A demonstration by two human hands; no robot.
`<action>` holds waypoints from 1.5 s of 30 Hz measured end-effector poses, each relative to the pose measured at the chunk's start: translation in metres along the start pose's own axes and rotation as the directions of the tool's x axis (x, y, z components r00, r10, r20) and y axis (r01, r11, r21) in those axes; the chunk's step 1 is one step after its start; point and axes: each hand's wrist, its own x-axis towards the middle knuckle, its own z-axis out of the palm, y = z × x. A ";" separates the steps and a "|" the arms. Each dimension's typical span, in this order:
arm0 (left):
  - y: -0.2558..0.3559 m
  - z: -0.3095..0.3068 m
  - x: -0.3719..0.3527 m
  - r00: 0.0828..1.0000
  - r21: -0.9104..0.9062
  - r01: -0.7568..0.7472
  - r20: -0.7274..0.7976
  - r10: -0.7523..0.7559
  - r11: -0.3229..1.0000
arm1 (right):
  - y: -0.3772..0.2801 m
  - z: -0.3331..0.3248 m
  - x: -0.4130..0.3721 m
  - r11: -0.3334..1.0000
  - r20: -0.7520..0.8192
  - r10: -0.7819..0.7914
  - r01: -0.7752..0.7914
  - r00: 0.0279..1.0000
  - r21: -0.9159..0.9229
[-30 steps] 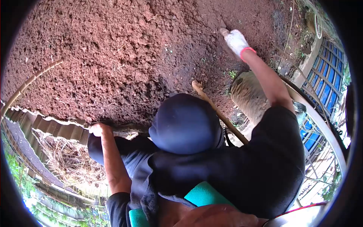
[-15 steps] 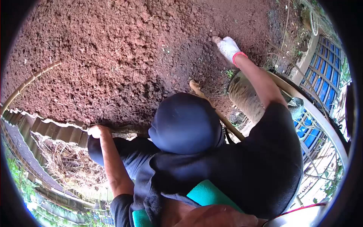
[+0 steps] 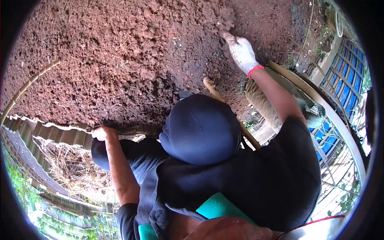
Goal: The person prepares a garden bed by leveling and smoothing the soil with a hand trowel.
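Observation:
My right hand [image 3: 242, 54] wears a white glove with a red cuff and reaches out over the brown soil [image 3: 132, 60]. Its fingers are closed at the soil surface around something brown and soil-coloured that I cannot make out. Loose soil looks blurred just beyond the fingertips. My left hand [image 3: 103, 133] is bare, with its fingers curled on the edge of a corrugated sheet [image 3: 66, 135] beside my bent knee [image 3: 100, 154].
A wooden pole [image 3: 215, 93] lies near my knee in dark cloth [image 3: 200, 128]. On the right are a pale rounded sack-like object [image 3: 262, 102], a curved rim [image 3: 304, 90] and blue slatted panels [image 3: 344, 76]. Dry straw [image 3: 78, 166] lies at lower left, below a curved bamboo stick [image 3: 32, 80].
My right hand has shifted slightly down and looks larger, and soil beyond its fingertips is now disturbed. My left hand stays at the sheet's edge. The view has shifted a little.

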 end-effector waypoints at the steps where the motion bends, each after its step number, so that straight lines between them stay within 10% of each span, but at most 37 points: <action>1: -0.001 0.002 0.002 1.000 -0.001 -0.007 -0.008 0.007 1.000 | -0.004 -0.002 -0.007 0.997 -0.045 -0.072 0.070 0.996 -0.041; 4: -0.007 0.012 0.015 0.999 -0.005 -0.019 -0.031 0.019 1.000 | -0.006 -0.002 -0.017 0.927 -0.121 -0.199 0.147 0.972 -0.345; 6: -0.003 0.006 0.003 1.000 -0.023 -0.004 0.014 0.005 1.000 | -0.006 -0.001 -0.004 0.984 -0.072 0.155 -0.160 0.985 -0.077; 10: 0.014 -0.033 -0.036 0.981 -0.214 0.087 0.186 -0.046 0.973 | 0.039 -0.013 0.023 0.953 -0.168 0.300 -0.286 0.939 0.103; 15: -0.004 0.006 0.013 0.993 0.187 -0.080 0.106 0.061 0.979 | 0.038 -0.023 0.007 0.903 -0.287 0.355 -0.406 0.890 -0.140; 18: -0.007 0.010 0.017 0.992 0.234 -0.091 0.102 0.069 0.968 | 0.036 -0.059 0.011 0.861 0.017 0.309 -0.272 0.951 -0.430; 23: -0.007 0.012 0.022 0.990 0.309 -0.116 0.109 0.086 0.944 | 0.005 -0.084 0.002 0.617 0.028 0.146 -0.069 0.989 -0.784; 30: -0.007 0.013 0.024 0.987 0.392 -0.137 0.127 0.094 0.910 | 0.016 -0.057 0.058 0.770 0.027 -0.387 0.339 0.922 -0.541; 32: -0.006 0.014 0.025 0.986 0.412 -0.145 0.136 0.097 0.900 | 0.008 -0.050 0.072 0.940 0.091 -0.194 0.212 0.977 -0.268; 40: -0.004 0.009 0.015 0.977 0.542 -0.205 0.160 0.140 0.815 | 0.083 -0.042 0.117 0.908 0.301 -0.286 0.357 0.910 -0.219; 44: -0.001 -0.001 0.002 0.966 0.642 -0.254 0.133 0.221 0.724 | 0.096 -0.067 0.106 0.999 0.622 0.019 -0.034 0.783 0.012; 45: -0.016 0.025 0.045 0.964 0.438 -0.264 0.150 0.220 0.859 | 0.061 -0.075 0.081 0.850 0.595 -0.347 0.511 0.725 -0.128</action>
